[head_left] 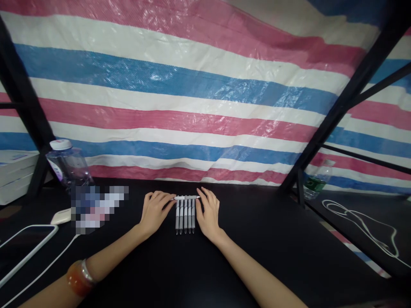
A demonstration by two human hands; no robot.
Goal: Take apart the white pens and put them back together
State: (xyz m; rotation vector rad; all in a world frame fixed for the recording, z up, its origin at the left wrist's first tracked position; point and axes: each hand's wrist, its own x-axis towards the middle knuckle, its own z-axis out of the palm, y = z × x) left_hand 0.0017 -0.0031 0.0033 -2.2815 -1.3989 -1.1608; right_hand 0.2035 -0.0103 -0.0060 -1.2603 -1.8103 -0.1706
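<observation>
Several grey and white pens (185, 219) lie side by side on the black table (180, 273), their tips pointing toward me. Across their far ends one more pen (186, 197) lies crosswise. My left hand (156, 210) pinches the left end of this crosswise pen between thumb and fingers. At its right end, my right hand (208, 209) has its thumb and fingertips, with the thumb beside the rightmost upright-lying pen. The two hands frame the row of pens from both sides.
On the left are a clear bottle (72, 167), a phone (27, 246), a white case (61, 216), a cable and a blurred item. White boxes (16, 175) stand at the far left. Another bottle (317, 182) and a coiled cable (366, 226) are on the right, beyond a black frame.
</observation>
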